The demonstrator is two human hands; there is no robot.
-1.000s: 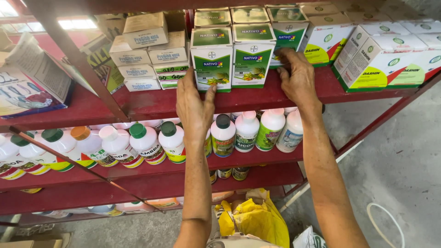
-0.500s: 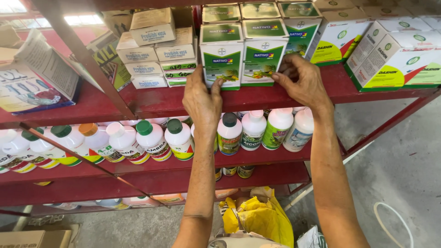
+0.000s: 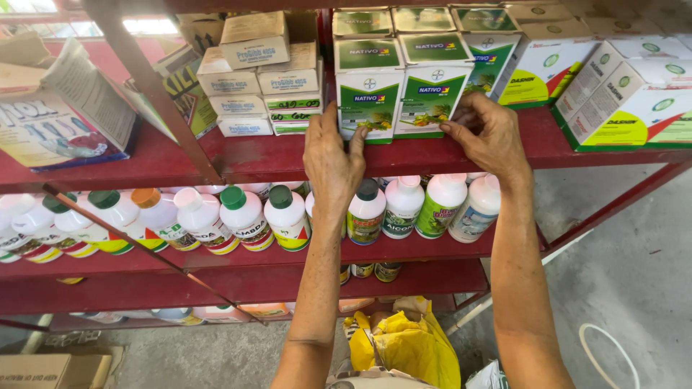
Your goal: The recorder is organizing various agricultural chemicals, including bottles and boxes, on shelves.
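Observation:
Two green-and-white cartons stand side by side at the front of the top red shelf [image 3: 288, 155]. My left hand [image 3: 331, 155] presses its fingers against the left carton [image 3: 369, 90] at its lower left edge. My right hand [image 3: 490, 133] touches the lower right corner of the right carton [image 3: 432, 86], fingers curled against it. More cartons of the same kind are stacked above and behind them.
Small white boxes [image 3: 256, 86] sit left of the cartons, and white-and-green boxes [image 3: 627, 94] sit to the right. White bottles with coloured caps [image 3: 245, 216] line the middle shelf. A diagonal red brace [image 3: 144, 79] crosses the left. A yellow bag [image 3: 411, 346] lies on the floor.
Both hands have drawn in against the two front cartons; the right hand came down from the upper carton to the right carton's lower corner. The view has moved closer.

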